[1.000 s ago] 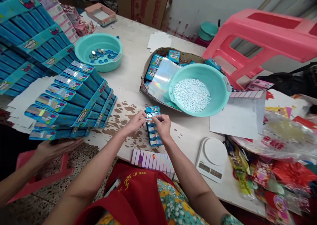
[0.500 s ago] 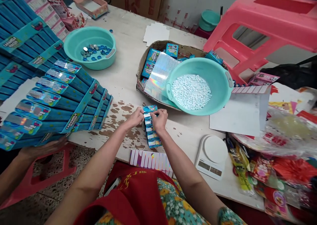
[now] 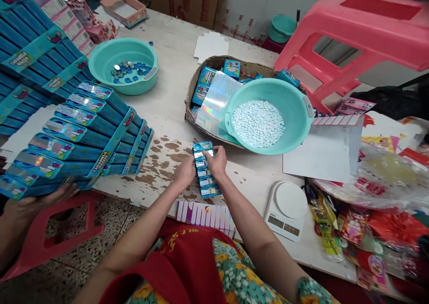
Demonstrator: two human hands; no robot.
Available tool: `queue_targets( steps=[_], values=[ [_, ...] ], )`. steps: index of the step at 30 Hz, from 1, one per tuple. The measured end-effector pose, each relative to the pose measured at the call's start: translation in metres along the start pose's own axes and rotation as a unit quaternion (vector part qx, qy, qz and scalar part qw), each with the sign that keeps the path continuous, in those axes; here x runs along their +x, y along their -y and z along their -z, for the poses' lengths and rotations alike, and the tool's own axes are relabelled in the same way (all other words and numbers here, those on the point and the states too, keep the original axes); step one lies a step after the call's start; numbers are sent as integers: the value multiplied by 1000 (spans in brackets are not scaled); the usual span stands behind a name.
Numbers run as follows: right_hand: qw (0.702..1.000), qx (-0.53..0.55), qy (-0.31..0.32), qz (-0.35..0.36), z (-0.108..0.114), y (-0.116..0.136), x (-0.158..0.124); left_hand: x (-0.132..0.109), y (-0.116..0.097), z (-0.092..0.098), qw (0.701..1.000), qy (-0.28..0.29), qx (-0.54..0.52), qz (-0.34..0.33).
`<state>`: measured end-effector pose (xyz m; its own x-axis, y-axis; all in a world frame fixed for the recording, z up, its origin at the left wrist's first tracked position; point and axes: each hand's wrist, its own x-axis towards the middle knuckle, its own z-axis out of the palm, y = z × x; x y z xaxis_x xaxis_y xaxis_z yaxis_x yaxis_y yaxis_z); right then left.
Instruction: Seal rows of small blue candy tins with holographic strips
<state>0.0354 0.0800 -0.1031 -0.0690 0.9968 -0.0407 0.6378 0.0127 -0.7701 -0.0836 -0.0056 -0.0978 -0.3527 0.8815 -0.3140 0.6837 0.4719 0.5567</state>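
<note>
White worktop [image 3: 174,72], brown patches along near edge. Right hand [image 3: 217,163]: thumb on top of row of small blue rectangular packs [image 3: 209,181], set close to worktop's near edge; can't tell if clamped. Left hand [image 3: 185,172]: fingers curled at row's left side, grip hidden. Silvery-purple striped sheet [image 3: 197,214] at near edge. White scale [image 3: 291,201] further right, same edge. Beyond row: round teal plastic basin [image 3: 288,92], pale pellets [image 3: 258,123] inside, on brown cardboard box [image 3: 188,112]. Co-worker's hand [image 3: 50,197] under blue pack stack [image 3: 100,125], left stretch of near edge.
</note>
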Motion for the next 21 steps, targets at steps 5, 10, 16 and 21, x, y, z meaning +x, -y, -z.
queue_targets(
  steps=[5, 10, 16, 21],
  values=[
    [997, 65, 35, -7, 9, -2, 3, -13, 1, 5, 995, 54, 59, -55],
    [986, 145, 78, -23, 63, -25, -42, -40, 36, 8, 980, 156, -12, -126],
    [972, 140, 80, -170, 126, -103, -160, -80, 61, -30, 951, 281, -6, -126],
    [936, 229, 81, -253, 117, -138, -228, -90, 55, -28, 955, 251, 20, -159]
  ],
)
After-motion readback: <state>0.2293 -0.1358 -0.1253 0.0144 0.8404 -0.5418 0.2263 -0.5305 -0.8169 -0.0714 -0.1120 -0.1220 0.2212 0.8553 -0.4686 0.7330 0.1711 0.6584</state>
